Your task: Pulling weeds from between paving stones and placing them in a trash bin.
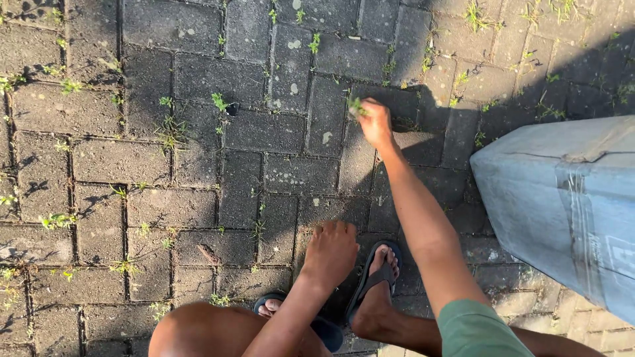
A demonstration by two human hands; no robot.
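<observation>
One small green weed tuft (357, 106), leafy and short, sits pinched in the right hand (375, 123) just above the grey paving bricks (264, 132); its axis cannot be told. Left hand (329, 251) rests empty, fingers curled, on the pavers.

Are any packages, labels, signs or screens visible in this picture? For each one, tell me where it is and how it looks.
No labels, signs or screens are visible.
Sack: on the paving at the right edge, beside the right hand; big, boxy, pale blue-grey, taped along one side.
</observation>
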